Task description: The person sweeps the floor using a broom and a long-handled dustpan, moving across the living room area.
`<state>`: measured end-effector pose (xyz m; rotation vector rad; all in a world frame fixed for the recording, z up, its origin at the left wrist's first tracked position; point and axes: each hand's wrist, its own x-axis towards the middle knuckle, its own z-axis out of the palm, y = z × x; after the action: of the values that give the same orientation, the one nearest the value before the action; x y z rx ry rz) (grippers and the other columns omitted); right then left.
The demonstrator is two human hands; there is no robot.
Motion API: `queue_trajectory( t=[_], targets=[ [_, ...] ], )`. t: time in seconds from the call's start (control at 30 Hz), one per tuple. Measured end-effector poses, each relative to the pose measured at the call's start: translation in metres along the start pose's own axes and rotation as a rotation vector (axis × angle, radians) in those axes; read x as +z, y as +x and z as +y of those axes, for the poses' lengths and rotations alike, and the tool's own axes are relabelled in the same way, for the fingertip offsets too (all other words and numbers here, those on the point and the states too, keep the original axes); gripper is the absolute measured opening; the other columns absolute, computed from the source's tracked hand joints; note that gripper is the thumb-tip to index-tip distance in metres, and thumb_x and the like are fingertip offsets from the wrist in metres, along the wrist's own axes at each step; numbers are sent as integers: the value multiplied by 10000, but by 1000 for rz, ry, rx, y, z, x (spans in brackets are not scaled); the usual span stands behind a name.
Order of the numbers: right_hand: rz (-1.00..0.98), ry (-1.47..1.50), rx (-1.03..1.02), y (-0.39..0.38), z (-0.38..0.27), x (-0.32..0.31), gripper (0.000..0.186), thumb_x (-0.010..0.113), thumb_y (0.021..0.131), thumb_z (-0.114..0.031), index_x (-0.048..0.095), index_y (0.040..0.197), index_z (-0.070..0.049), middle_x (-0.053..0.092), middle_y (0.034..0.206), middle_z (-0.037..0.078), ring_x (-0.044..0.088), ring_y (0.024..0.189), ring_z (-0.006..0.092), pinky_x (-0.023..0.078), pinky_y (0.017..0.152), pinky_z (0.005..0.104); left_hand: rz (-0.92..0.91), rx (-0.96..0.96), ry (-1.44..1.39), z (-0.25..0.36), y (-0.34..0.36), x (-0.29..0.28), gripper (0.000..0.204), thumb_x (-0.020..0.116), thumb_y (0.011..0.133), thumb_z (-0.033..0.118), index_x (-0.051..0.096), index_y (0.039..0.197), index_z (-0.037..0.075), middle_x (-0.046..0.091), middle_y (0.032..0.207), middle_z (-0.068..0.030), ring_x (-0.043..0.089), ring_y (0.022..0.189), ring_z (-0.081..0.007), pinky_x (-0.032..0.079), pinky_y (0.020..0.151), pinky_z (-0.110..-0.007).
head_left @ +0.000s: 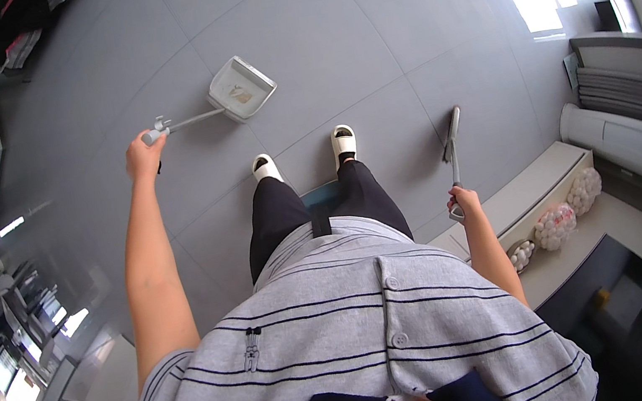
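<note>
Dustpan (244, 73) sits near eleven o'clock, out past the person's feet, with twelve at the top of the view. Its mouth faces up, and some small light-brown bits (240, 95) lie inside it. The left hand (141, 156), at ten o'clock, has its fingers wrapped around the end of the dustpan's long stick. The right hand (464, 198), at three o'clock, is wrapped around the broom (455, 165). The broom's head points up from that hand, between two and three o'clock. I can't tell if the pan or the broom head is touching the floor.

This looks like the middle of sweeping up, with some bits in the pan. The two tools are well apart. To sweep more in, I think the broom would need to swing over toward eleven o'clock, with the pan's lip low and flat. The pan should not tip, or the bits could fall out.

The gray floor (326, 30) has lots of room toward twelve and one o'clock. The tight side is three to four o'clock: a low white bench (519, 189) is close by the right hand, and bags of white balls (556, 227) are just past it. The broom's stick could bump that edge. White slippers (343, 142) are between the two tools, so a sweep across should pass in front of the toes.
</note>
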<state>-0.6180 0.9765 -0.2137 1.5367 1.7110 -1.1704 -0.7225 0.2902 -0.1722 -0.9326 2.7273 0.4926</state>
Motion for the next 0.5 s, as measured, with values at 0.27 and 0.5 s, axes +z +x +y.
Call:
queue_trajectory(
  t=[0.27,0.5],
  targets=[
    [22,209,105,-29,70,91,89,557,756,-64,526,738,17,492,558,84,531,443,212,423,376,329,-31,271,44,-58,50,-24,374,694,702,358,648,991,125,664,759,-55,633,715,-219,478,617,-343],
    [-60,139,35,-142,81,249,89,564,756,-57,533,789,20,524,644,89,536,472,207,447,402,330,-132,364,71,-99,71,-47,354,691,697,322,650,990,130,657,782,-60,626,749,-221,472,643,-347]
  ],
)
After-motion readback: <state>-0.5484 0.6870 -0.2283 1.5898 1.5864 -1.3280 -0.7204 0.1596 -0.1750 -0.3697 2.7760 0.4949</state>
